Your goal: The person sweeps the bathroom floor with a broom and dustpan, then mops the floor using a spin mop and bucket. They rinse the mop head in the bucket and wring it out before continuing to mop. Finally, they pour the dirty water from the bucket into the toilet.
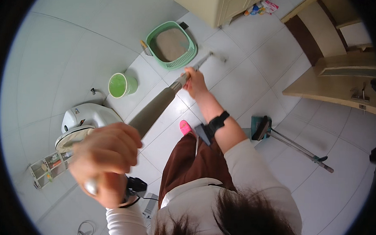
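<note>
A long-handled cleaning pole (pixel 158 108) slants from near the camera down toward the white tiled floor. My left hand (pixel 104 161) is closed around its thick grey upper grip and looks slightly blurred. Farther down, my right hand (pixel 194 82) wraps the narrower metal shaft. The pole's far end is blurred against the pale floor, so the kind of head on it cannot be told. Just left of that end sits a green litter box (pixel 177 63) holding greyish litter (pixel 172 42). My right hand is nearest to this box.
A green bin (pixel 131 85) and a white toilet (pixel 96 114) line the left wall. At right are a broom and dustpan (pixel 259 128) with long handles, and a wooden door (pixel 332 82). A cream cabinet (pixel 207 6) stands at the top, plastic packets (pixel 261 8) beside it.
</note>
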`<action>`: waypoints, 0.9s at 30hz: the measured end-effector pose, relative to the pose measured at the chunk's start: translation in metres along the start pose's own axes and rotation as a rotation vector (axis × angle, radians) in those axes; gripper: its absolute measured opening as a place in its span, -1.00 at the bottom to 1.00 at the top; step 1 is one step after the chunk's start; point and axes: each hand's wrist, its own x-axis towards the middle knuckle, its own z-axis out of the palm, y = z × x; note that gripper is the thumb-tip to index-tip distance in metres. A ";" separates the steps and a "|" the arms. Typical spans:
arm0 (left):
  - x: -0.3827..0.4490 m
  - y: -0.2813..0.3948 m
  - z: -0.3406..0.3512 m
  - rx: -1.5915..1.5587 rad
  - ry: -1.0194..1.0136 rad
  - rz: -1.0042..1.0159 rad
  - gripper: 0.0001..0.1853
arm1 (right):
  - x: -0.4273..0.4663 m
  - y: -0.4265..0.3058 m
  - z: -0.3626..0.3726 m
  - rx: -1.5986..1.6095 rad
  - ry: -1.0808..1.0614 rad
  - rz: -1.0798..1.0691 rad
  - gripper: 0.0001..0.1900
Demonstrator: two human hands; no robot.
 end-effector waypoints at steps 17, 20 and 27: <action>-0.018 -0.020 -0.003 0.024 0.821 -0.063 -0.77 | -0.036 0.010 -0.040 0.084 0.195 0.061 -0.43; -0.028 -0.050 0.039 -0.090 0.752 -0.160 -0.80 | -0.060 -0.022 -0.096 0.006 0.379 -0.032 -0.29; -0.014 -0.086 0.162 -0.423 0.237 -0.199 -0.88 | -0.103 -0.110 -0.231 0.002 0.636 -0.100 -0.62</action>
